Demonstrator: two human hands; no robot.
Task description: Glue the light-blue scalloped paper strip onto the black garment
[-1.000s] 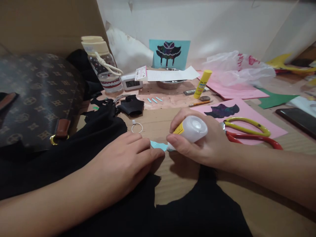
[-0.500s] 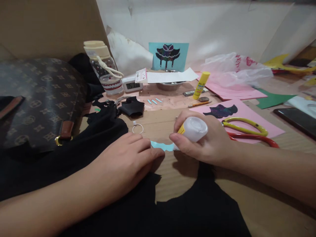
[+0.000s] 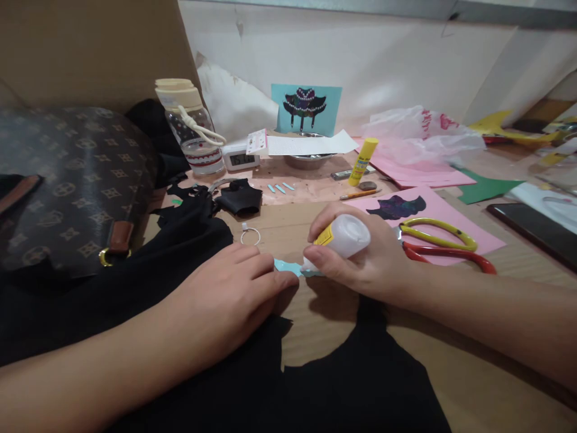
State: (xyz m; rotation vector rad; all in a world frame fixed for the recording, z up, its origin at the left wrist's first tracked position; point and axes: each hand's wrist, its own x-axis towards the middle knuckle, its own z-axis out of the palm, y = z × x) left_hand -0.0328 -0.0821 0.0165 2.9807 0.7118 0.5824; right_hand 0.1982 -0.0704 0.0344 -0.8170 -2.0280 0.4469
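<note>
My right hand is wrapped round a white squeeze glue bottle with a yellow label. The bottle is tilted nozzle down, its tip at a light-blue paper cutout that lies on corrugated cardboard. With curled fingers, my left hand holds the cutout's left end, and the fingertips are partly hidden. Part of the cutout's right side sits under the bottle and my right hand. Just beyond my left hand are a thin white ring and several narrow blue paper strips.
Red-and-yellow-handled scissors lie on pink paper at right, beside a dark cutout. A yellow glue stick stands behind. Black fabric covers the near edge. A water bottle and a brown bag occupy the left.
My right hand has moved the glue bottle left along the blue cutout, nearer my left hand. My left hand stays in place. The view has shifted slightly.
</note>
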